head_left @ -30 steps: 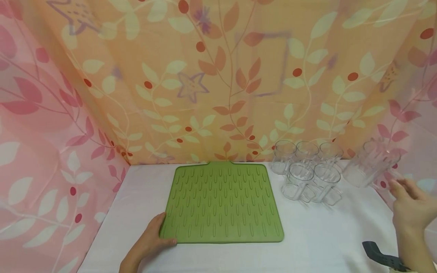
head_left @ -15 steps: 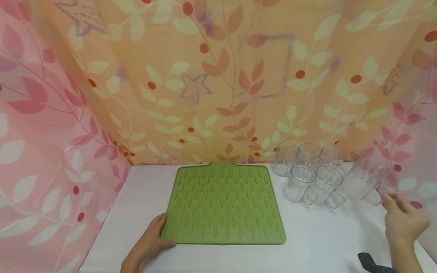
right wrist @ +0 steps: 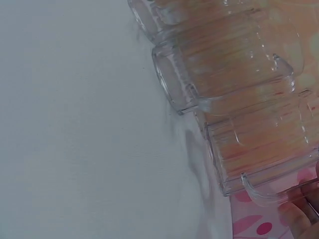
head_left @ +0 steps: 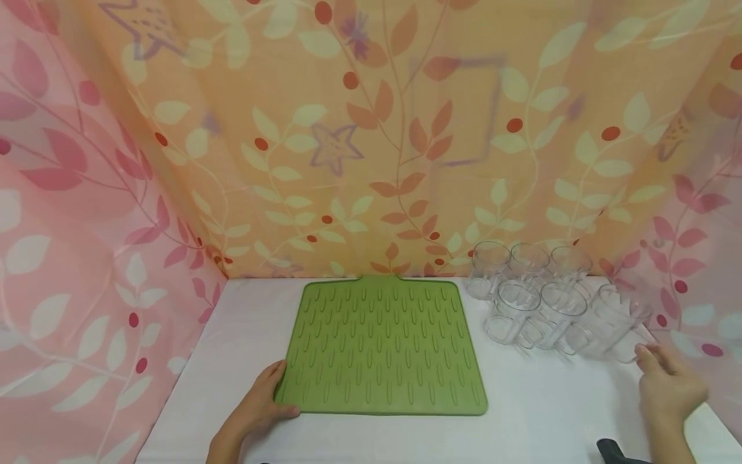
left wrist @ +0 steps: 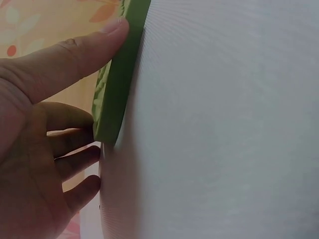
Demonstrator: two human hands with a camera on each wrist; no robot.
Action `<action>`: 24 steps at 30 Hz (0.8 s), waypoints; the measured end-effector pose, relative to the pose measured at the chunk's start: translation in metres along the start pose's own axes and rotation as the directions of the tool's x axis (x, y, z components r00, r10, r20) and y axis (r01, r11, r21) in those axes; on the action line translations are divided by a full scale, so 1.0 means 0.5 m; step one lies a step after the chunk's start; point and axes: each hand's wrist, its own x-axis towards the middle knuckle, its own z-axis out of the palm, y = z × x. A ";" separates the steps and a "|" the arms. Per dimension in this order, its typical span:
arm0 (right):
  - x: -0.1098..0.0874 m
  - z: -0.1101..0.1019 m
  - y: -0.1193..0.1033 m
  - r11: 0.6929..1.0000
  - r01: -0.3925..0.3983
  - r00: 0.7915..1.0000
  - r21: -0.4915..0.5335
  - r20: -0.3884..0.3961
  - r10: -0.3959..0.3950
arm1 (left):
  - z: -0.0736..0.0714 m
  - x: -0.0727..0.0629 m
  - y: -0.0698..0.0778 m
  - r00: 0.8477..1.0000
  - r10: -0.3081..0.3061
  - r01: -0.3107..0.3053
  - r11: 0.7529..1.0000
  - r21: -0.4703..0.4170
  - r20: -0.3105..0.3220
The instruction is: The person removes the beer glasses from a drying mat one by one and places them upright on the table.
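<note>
A green ribbed mat point(head_left: 379, 348) lies on the white table. At its near left corner my left hand point(head_left: 255, 403) touches the rim. The left wrist view has the thumb point(left wrist: 75, 62) against the mat's front edge point(left wrist: 122, 94), other fingers at the corner. On the right, my right hand point(head_left: 669, 390) holds a clear glass mug point(head_left: 614, 319) upright by its handle, beside the standing mugs. Fingers point(right wrist: 296, 216) on that handle point(right wrist: 266, 196) are partly cut off in the right wrist view. I cannot tell whether the mug's base touches the table.
Several clear glass mugs point(head_left: 518, 303) stand in two rows at the back right. Patterned cloth point(head_left: 324, 212) rises behind the table, with pink cloth at both sides. A dark curved piece point(head_left: 617, 451) shows beside my right wrist. White tabletop point(head_left: 539, 399) lies right of the mat.
My right hand has brought the glass mug down and left, in from the right side, closer to the other mugs. The left hand stays at the mat's corner. The view has shifted slightly.
</note>
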 end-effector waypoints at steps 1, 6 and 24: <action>0.001 0.000 0.005 1.000 -0.005 1.000 0.009 -0.001 0.005 | 0.000 0.001 0.000 1.000 -0.004 0.004 1.000 0.002 0.002; 0.005 -0.001 0.032 1.000 0.001 1.000 -0.020 -0.013 -0.002 | 0.001 0.005 0.001 1.000 -0.012 0.012 1.000 0.012 0.007; 0.004 0.011 0.065 0.980 0.119 0.993 -0.161 0.017 -0.118 | -0.001 0.004 0.008 1.000 -0.024 0.024 1.000 0.013 0.012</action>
